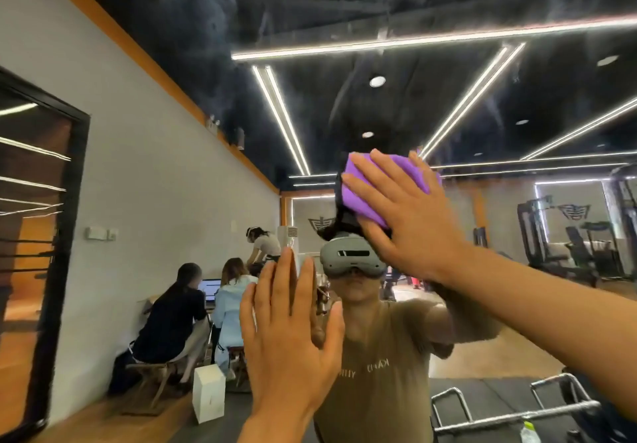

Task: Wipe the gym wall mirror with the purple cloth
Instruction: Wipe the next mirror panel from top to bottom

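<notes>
The room is moderately bright, lit by long white light strips (431,37) that cross a dark ceiling (327,5) and blow out to pure white with a soft halo. Hazy grey smears on the mirror (206,29) veil the reflected ceiling. The grey wall (138,153) at left is evenly lit, without hard shadows. Wide-angle distortion bends straight lines near the edges, most clearly at the black door frame (74,201). The whole picture is soft and slightly smeared; the reflected seated people (179,318) and the gym machines (565,242) are blurred, and the floor at lower left streaks.
</notes>
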